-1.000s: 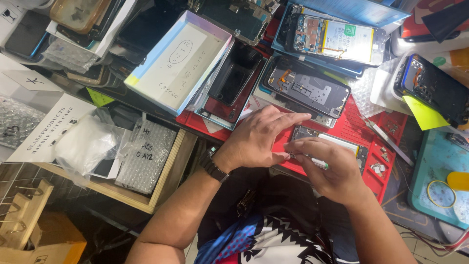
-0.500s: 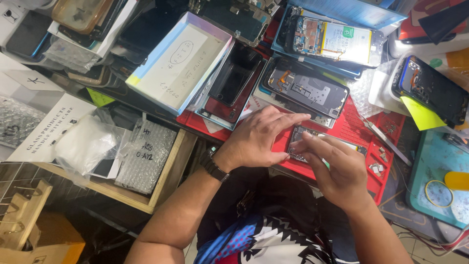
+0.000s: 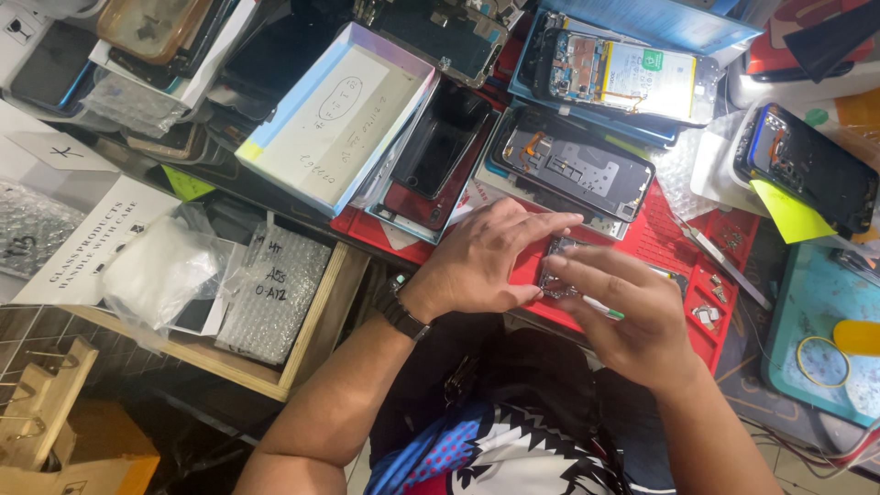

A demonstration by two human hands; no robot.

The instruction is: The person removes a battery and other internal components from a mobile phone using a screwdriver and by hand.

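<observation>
— Where are the 2 hands?

— Centre of the frame, over the red mat (image 3: 674, 243). The left hand (image 3: 481, 261) lies flat, fingers spread, pressing an opened phone (image 3: 557, 268); the right hand (image 3: 628, 307) pinches a white-and-green tool (image 3: 600, 308) at it.

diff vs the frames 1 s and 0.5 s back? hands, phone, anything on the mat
Little changed. The right hand shifted slightly up and left over the opened phone on the red mat, its fingers now nearer the left hand. The left hand stays pressed flat on the phone. Nothing was picked up or let go; whether the right hand grips a tool is unclear. The surrounding phones and boxes have not moved.
</observation>
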